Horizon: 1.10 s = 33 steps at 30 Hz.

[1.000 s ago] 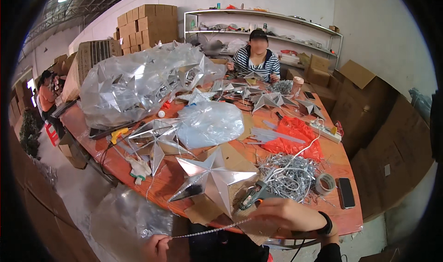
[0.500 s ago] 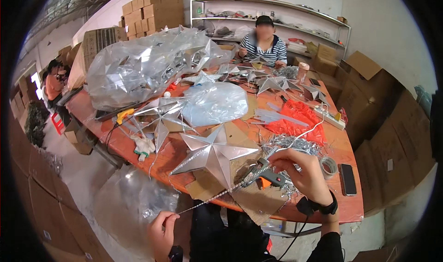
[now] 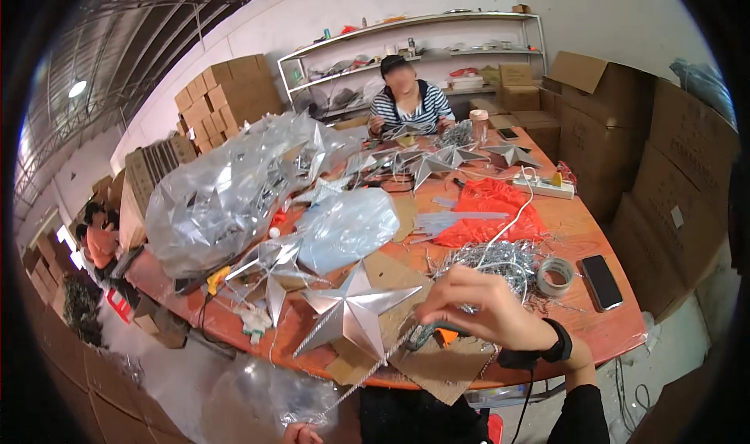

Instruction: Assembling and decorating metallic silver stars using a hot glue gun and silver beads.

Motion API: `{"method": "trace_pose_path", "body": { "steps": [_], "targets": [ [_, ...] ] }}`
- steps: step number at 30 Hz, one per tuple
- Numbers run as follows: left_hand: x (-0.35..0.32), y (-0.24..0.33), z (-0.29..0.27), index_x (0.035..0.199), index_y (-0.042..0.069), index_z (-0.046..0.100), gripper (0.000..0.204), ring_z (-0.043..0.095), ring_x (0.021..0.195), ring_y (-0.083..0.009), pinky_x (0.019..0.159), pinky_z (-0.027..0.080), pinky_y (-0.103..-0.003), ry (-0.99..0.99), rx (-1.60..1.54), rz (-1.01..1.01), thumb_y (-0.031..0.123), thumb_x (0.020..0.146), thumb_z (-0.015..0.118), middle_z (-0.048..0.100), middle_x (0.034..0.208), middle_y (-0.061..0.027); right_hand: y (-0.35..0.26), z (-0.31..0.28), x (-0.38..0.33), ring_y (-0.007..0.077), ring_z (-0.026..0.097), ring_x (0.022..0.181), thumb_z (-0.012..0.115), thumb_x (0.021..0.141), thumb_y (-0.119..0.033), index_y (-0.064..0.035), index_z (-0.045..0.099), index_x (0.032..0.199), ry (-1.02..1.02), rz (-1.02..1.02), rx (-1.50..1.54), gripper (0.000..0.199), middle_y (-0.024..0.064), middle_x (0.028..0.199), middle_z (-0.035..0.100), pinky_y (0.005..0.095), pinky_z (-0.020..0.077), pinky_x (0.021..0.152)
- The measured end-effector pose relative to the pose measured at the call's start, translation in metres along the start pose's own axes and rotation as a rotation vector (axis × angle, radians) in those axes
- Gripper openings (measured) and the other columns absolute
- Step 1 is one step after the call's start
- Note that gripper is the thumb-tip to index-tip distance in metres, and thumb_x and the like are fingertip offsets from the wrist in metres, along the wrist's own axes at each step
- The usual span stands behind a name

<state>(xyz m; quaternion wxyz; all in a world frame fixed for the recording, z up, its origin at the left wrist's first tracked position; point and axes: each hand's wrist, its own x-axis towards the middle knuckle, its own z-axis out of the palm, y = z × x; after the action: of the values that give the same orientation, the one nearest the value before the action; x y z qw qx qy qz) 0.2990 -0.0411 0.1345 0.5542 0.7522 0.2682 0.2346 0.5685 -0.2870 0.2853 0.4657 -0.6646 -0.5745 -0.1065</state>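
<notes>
A thin silver glitter trim (image 3: pixel 355 385) slants across the front table edge between my hands. At the bottom edge of the view, my left hand (image 3: pixel 301 434) shows only its fingers, closed at the trim's lower end. My right hand (image 3: pixel 492 311) hovers over the table's front, thumb and fingers pinched at the trim's upper end. Beneath it lies a dark glue gun (image 3: pixel 426 336) with an orange part, half hidden by the hand. To its left, a silver five-pointed star (image 3: pixel 361 303) rests on cardboard pieces (image 3: pixel 445 374), the trim passing by its lower point.
Silver tinsel (image 3: pixel 508 260), a tape roll (image 3: pixel 555 277) and a phone (image 3: pixel 601 282) lie on the right. A red plastic bag (image 3: pixel 500 217) and power strip (image 3: pixel 544 184) sit beyond. Bagged stars (image 3: pixel 226 194) fill the left. A person (image 3: pixel 406 104) sits across the table.
The view has tilted up and turned. My left hand has dropped to the lower edge, mostly out of sight. My right hand has shifted left over the glue gun, covering more of it.
</notes>
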Motion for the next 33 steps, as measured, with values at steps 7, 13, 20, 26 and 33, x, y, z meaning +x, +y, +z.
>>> {"method": "trace_pose_path", "body": {
  "steps": [7,13,20,26,33],
  "targets": [
    [-0.002,0.001,-0.006,0.103,0.003,0.059,0.016,0.055,0.083,-0.0199,0.074,0.045,-0.031,-0.028,0.487,0.162,0.012,0.093,0.051,0.057,0.095,-0.0081,-0.027,0.026,-0.012,0.0223,0.055,0.093,0.058,0.08,0.008,-0.0012,0.064,0.112,-0.282,-0.106,0.307,0.034,0.0082,0.1,0.056,0.0329,0.0438,0.081],
    [0.009,0.07,0.028,0.112,0.001,0.054,0.03,0.054,0.103,-0.0261,0.087,0.043,-0.033,-0.303,0.123,0.473,0.005,0.083,0.062,0.053,0.116,-0.0132,-0.03,0.064,-0.031,0.0324,0.049,0.105,0.052,0.08,0.002,0.0029,0.048,0.124,-0.598,-0.165,0.4,0.044,0.0167,0.109,0.047,0.0383,0.0407,0.091],
    [0.01,0.059,0.068,0.114,-0.001,0.049,0.037,0.059,0.092,-0.0289,0.079,0.047,-0.032,-0.474,0.039,0.525,0.01,0.083,0.068,0.058,0.102,-0.0149,-0.032,0.088,-0.032,0.0303,0.058,0.077,0.055,0.091,-0.01,0.0016,0.059,0.096,-0.468,-0.013,0.361,0.013,0.015,0.086,0.058,0.0363,0.0482,0.068],
    [0.015,0.049,0.08,0.113,-0.002,0.047,0.034,0.061,0.095,-0.0237,0.081,0.048,-0.033,-0.384,-0.049,0.434,0.01,0.087,0.066,0.06,0.103,-0.0157,-0.014,0.091,-0.032,0.0315,0.057,0.081,0.057,0.089,-0.011,0.0033,0.058,0.1,-0.382,-0.077,0.235,0.018,0.0147,0.091,0.059,0.0375,0.0486,0.07],
    [0.017,0.031,0.09,0.105,-0.002,0.048,0.016,0.061,0.081,-0.0169,0.071,0.047,-0.027,-0.339,-0.051,0.307,0.009,0.095,0.053,0.062,0.09,-0.0135,-0.009,0.104,-0.036,0.0309,0.052,0.085,0.055,0.088,-0.009,0.0026,0.055,0.096,-0.4,-0.044,0.164,0.014,0.0157,0.093,0.051,0.0362,0.0457,0.073]
  ]
}}
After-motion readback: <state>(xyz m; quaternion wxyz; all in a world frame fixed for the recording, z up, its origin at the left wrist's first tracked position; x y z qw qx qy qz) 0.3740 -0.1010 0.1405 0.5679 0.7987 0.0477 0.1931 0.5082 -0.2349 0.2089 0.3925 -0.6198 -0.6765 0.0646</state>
